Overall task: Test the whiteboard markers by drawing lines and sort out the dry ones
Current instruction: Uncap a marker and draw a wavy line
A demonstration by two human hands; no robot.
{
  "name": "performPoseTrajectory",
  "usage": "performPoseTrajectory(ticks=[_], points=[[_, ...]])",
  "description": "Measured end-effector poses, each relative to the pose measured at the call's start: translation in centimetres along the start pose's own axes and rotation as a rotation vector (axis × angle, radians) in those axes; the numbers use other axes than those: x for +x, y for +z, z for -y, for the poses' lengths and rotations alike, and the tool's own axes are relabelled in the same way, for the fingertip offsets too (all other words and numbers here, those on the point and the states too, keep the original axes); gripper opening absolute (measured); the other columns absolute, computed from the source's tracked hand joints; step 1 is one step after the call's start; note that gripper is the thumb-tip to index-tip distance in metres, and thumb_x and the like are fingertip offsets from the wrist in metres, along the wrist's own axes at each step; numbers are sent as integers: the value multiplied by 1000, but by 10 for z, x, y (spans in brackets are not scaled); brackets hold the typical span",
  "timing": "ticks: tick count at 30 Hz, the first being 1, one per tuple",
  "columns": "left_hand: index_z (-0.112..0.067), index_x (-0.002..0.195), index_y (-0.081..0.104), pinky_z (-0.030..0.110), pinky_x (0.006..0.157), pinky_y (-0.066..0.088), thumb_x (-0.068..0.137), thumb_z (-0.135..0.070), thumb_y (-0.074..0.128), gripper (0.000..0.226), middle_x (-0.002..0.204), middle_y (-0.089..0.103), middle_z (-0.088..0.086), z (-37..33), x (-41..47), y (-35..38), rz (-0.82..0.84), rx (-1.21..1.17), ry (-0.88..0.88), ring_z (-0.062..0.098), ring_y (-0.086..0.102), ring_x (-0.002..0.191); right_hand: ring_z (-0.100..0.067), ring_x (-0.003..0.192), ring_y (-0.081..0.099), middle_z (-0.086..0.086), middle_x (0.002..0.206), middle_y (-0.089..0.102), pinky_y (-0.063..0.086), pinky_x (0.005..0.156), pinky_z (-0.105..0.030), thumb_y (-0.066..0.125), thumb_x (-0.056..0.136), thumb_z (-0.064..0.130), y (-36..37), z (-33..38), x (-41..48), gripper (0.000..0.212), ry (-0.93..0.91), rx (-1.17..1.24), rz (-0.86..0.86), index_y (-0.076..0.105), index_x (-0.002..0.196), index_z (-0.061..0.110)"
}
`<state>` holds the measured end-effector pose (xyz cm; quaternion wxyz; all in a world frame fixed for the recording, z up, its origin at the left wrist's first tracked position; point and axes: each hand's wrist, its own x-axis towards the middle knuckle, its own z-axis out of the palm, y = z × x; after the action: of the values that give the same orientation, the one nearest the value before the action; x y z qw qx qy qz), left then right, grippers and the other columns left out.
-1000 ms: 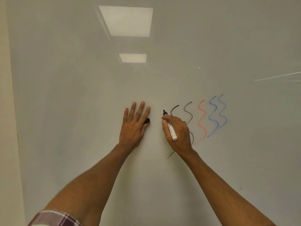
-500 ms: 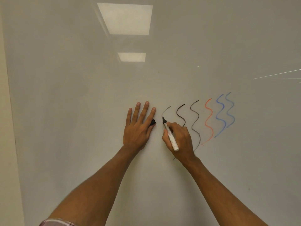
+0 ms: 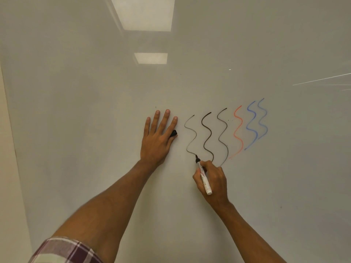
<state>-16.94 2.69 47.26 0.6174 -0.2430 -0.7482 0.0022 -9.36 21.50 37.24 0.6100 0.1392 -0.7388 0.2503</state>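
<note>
Marker (image 3: 203,174) being gripped by right hand (image 3: 214,180), faint line (image 3: 190,133) being drawn; left hand (image 3: 157,137) being pressed flat, cap (image 3: 173,133) pinned — risk: neighbouring strokes (image 3: 208,133) being smeared by the wrist.

The glossy white whiteboard (image 3: 76,111) bears six wavy lines: one faint black line (image 3: 196,135), two darker black lines (image 3: 210,132), one red-orange line (image 3: 242,123) and two blue lines (image 3: 247,128). A left hand (image 3: 155,141) lies flat on it with a small black cap (image 3: 173,133) under its fingers (image 3: 171,126). A white marker (image 3: 205,179) touches its tip to the faint line's lower end.
</note>
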Motion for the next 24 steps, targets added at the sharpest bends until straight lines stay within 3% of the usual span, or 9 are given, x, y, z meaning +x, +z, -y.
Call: performPoseTrajectory(ticks=[4,8,11,14,19,22,24], points=[[-21,154,26,51,121,8,104,-42,31,55,162,17,8,-1,0,-6,51,-17,-12,32,10,149,-12,43,35,2,51,46,32,47,-21,48,79,23,-1,1,-20,16,83,-6,47,55,71,11],[-23,155,23,55,120,8,103,-45,28,56,162,14,7,-10,-10,-11,114,-20,-57,32,8,150,-8,44,30,5,50,45,31,51,-21,54,77,15,-1,2,-32,4,-126,-109,210,56,74,13],[-23,155,22,55,119,8,103,-45,29,57,163,13,7,-19,-36,-12,152,-6,-24,31,9,150,-6,46,27,6,52,48,33,51,-22,71,68,7,-8,3,-31,19,-199,-160,272,58,79,15],[-23,155,21,56,118,10,102,-45,29,58,163,13,7,-29,-70,-13,191,-5,5,31,10,150,-12,50,47,2,68,60,42,57,-25,76,72,12,-14,-1,-33,33,-212,-141,242,59,100,16],[-24,154,23,58,117,13,101,-46,27,57,162,17,7,-42,-124,-16,268,-28,-17,32,14,149,-18,72,58,-1,98,64,42,75,-27,80,71,7,-21,-9,-44,51,-307,-173,377,54,113,21],[-25,153,27,59,116,15,101,-45,27,56,161,20,6,-49,-153,-19,321,-42,-32,32,16,148,-20,93,62,-3,113,64,47,84,-29,65,79,2,-25,-6,-56,40,-282,-85,400,61,116,16],[-25,152,31,59,116,15,100,-44,29,55,160,22,6,-54,-170,-22,353,-49,-45,32,19,148,-15,98,60,-1,118,60,49,83,-23,53,85,3,-27,-3,-69,34,-152,56,439,63,115,14]])
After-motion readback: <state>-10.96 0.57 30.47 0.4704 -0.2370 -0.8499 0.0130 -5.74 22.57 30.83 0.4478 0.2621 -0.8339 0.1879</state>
